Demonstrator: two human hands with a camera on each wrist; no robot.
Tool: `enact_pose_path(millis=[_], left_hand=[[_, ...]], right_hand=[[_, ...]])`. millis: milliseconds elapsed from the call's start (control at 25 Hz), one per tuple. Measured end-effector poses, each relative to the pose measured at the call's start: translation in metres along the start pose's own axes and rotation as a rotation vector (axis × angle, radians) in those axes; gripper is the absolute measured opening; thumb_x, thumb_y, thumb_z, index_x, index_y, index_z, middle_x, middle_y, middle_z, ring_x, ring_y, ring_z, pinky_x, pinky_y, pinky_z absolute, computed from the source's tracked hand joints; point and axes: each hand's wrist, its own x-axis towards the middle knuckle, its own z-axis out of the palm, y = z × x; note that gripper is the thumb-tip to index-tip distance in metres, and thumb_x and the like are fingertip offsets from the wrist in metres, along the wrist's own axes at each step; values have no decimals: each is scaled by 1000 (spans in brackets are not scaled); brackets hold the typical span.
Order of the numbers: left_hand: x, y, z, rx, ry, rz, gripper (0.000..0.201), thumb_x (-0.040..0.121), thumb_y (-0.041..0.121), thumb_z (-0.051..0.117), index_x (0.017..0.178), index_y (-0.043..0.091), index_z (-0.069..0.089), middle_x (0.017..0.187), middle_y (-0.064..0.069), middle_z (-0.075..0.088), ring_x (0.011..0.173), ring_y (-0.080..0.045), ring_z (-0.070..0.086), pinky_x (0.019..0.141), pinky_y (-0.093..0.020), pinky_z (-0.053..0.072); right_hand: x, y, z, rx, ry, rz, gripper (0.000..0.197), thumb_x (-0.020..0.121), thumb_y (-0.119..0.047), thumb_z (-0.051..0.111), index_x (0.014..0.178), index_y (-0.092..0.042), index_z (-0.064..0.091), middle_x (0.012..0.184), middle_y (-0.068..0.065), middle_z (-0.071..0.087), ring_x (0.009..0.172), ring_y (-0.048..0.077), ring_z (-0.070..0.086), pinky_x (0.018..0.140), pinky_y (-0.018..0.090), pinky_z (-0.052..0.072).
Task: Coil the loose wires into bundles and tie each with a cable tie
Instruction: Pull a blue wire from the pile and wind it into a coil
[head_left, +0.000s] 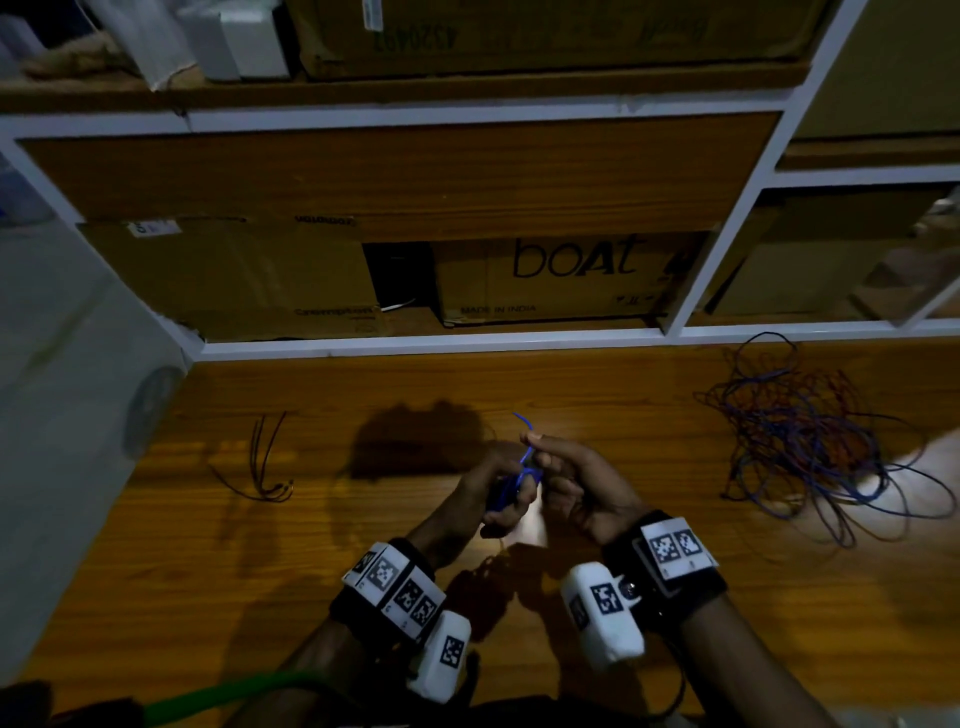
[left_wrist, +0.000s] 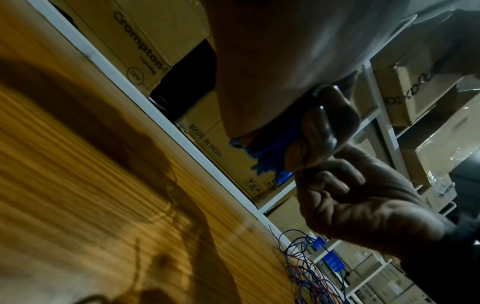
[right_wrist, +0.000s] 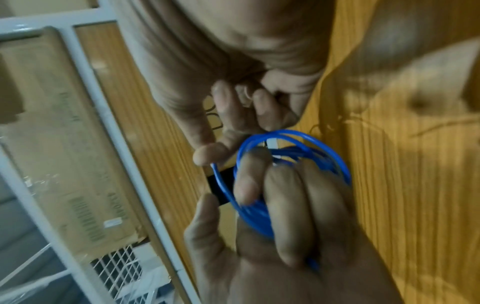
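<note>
The blue wire (head_left: 524, 470) is up off the wooden tabletop (head_left: 311, 545), held between both hands near the middle of the desk, already wound into a small coil of several turns. It looks thin, light and springy: a coil like this probably wants to spring open the moment the pinch loosens, and its smooth sheath may slide between fingers. The best hold is likely across all the turns at one spot, leaving the opposite side of the loop free for a tie.

The left hand (head_left: 501, 493) is curled around the coil, its fingers (right_wrist: 285, 205) passed through and over the loops so the turns sit gathered against them. The right hand (head_left: 576, 483) is closed into a pinch, thumb and forefinger clamped on the free end of the same wire just above the coil, with a short tail sticking up on the far side; its other fingers are folded into the palm. A small white piece shows inside the loop in the right wrist view, but whether it is a cable tie I cannot tell.

Well to the right lies a tangle of loose wires (head_left: 810, 441), blue and reddish, not yet coiled. At the left lie a few dark wire pieces (head_left: 267, 467).
</note>
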Motion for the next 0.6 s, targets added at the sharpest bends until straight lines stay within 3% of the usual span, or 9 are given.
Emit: enact_pose_path(millis=[160,240,320,360,440,520,600], left_hand=[[-4,2,4,-26,-49,-33,34,93,30,38,61,19,43,44,5,31,36,-8,20,42,-27,15],[-2,-1,2,-157,-46,-78,38,94,37,39,60,20,43,40,6,29,33,-7,19,37,-21,18],[0,-5,0,-258,-64,-108,46,98,46,36,60,21,45,38,8,29,31,-7,21,36,-19,19],[1,-7,-1,-303,-88,-117,50,99,50,32,61,21,46,37,8,30,31,-6,23,36,-20,19],[0,-6,-2,-362,-121,-126,51,99,51,31,62,21,48,37,8,30,31,-7,26,38,-22,17],[-1,-2,-3,-398,-105,-118,45,93,49,40,60,21,50,38,6,23,30,-7,27,41,-25,15],[-2,3,-6,-473,-119,-74,40,91,46,45,61,20,51,39,4,19,29,-8,26,42,-26,16]], right_hand=[[6,5,-10,27,-5,63,24,79,-25,81,71,-19,59,55,-7,35,34,4,25,39,21,11],[5,9,-10,-2,15,60,18,83,-27,76,72,-19,64,59,-5,47,38,5,35,38,19,19],[3,13,-7,-18,27,65,9,85,-24,73,87,-16,69,78,0,69,55,11,57,47,20,39],[3,16,-7,-5,28,46,16,85,-21,72,98,-14,68,93,3,74,70,17,65,58,24,47],[4,17,-8,27,29,-30,32,89,-11,66,120,-13,60,119,7,72,102,29,68,76,32,50],[0,12,-4,-63,-11,-121,34,94,-6,58,127,-13,58,122,8,71,107,27,68,77,30,53],[-5,9,2,-308,-54,-214,26,100,-12,53,122,-14,65,119,7,73,105,24,69,84,31,54]])
